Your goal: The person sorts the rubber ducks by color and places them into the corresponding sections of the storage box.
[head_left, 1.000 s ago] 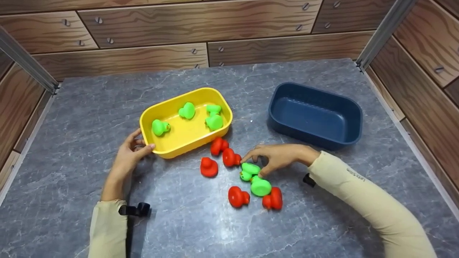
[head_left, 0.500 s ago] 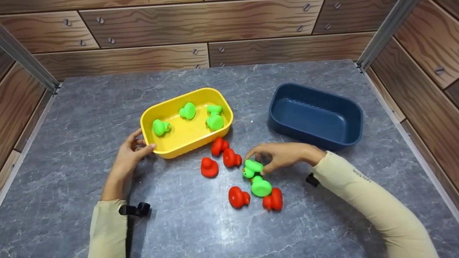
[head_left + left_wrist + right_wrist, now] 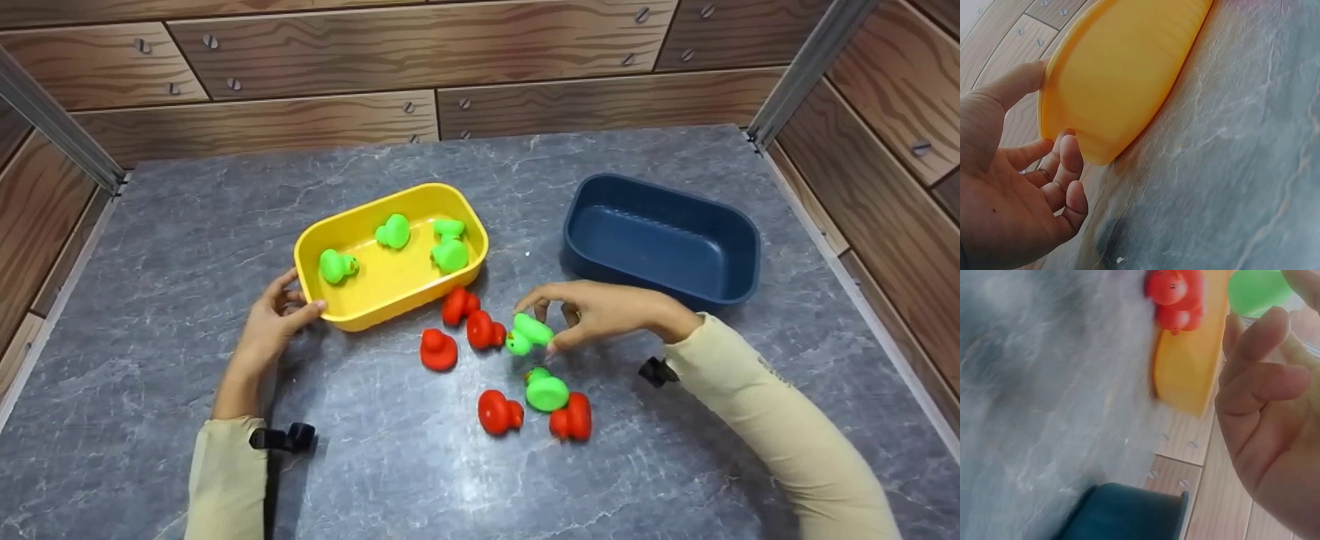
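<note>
My right hand pinches a green toy duck between thumb and fingers, lifted just off the grey table; the right wrist view shows that green duck at my fingertips. My left hand rests against the near left corner of the yellow tub, thumb on the rim; in the left wrist view the thumb touches the yellow tub. Three green ducks lie in the tub. Several red ducks and one green duck lie on the table.
An empty dark blue tub stands at the right rear of the table. Wooden panel walls enclose the table on three sides, with metal posts at the corners.
My right hand closed on the green duck among the red ones and lifted it up and slightly back. The left hand stayed at the yellow tub.
</note>
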A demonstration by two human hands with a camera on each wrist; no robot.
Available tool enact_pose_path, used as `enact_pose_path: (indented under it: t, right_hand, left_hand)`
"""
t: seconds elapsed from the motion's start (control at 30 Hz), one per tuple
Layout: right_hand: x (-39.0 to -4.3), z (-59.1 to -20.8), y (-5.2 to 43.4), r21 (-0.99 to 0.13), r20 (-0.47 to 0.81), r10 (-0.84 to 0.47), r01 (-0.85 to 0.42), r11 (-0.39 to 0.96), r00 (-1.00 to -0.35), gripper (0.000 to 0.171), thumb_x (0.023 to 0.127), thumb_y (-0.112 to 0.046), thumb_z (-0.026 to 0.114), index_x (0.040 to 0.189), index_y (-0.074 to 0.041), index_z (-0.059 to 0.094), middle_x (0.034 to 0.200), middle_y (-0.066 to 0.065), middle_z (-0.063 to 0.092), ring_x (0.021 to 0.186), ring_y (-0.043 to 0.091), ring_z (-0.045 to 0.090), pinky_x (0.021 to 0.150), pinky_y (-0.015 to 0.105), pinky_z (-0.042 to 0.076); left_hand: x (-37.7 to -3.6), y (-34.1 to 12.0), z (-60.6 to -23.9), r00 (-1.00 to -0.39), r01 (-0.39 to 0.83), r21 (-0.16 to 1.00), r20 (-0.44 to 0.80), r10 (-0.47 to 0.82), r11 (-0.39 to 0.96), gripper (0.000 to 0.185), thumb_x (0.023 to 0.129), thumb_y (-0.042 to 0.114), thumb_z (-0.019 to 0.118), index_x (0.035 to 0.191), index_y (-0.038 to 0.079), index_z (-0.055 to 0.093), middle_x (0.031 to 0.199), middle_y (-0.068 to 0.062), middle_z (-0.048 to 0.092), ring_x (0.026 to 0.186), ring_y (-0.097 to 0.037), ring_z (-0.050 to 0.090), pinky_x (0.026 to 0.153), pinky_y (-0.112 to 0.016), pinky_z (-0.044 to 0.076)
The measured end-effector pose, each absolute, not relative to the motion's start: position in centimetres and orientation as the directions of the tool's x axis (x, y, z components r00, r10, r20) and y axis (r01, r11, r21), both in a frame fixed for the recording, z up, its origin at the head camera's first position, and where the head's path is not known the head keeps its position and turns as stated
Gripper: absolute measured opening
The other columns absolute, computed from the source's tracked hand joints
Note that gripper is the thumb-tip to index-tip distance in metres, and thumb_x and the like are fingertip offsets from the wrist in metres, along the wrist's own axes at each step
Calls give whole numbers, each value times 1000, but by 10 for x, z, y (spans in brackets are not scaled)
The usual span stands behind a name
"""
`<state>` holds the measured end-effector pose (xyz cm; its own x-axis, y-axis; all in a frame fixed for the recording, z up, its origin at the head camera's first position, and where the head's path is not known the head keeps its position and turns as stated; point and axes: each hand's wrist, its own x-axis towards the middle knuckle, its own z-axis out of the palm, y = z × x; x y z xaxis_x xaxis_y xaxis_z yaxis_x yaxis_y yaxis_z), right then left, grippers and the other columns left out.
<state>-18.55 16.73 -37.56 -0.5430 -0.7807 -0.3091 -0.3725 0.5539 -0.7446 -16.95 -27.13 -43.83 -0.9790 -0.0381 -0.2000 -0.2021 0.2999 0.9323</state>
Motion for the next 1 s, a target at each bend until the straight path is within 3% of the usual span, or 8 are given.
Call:
enact_pose_path:
  t: [0.37, 0.6, 1.0]
  right_hand:
    - [-183, -367, 165, -816, -130, -792, -389, 427, -597, 52, 87, -22, 72, 135, -18, 52, 115, 6, 58, 58, 9, 44, 56, 21, 41]
    - [-176, -352, 155, -888, 27, -740, -356, 291, -673, 54, 85, -10, 73, 134, -7, 50, 110, 3, 55, 55, 7, 40, 52, 19, 37]
    - [-182, -338, 130, -936, 113, -617, -292, 197, -779, 55, 86, -12, 72, 136, -10, 48, 114, 5, 58, 50, 13, 41, 50, 21, 41]
  left_hand:
    - [-168, -272, -439, -980, -197, 934, -197, -29, 299, 77, 89, 20, 69, 152, 11, 27, 101, 6, 54, 78, -2, 56, 70, -20, 45]
    - [-167, -272, -439, -977, -212, 933, -211, -34, 290, 78, 89, 21, 69, 153, 12, 25, 101, 6, 54, 78, -2, 56, 70, -20, 45]
    - [-169, -271, -437, -978, -205, 939, -204, -31, 278, 78, 89, 20, 69, 153, 11, 25, 101, 7, 54, 78, -2, 56, 70, -20, 46]
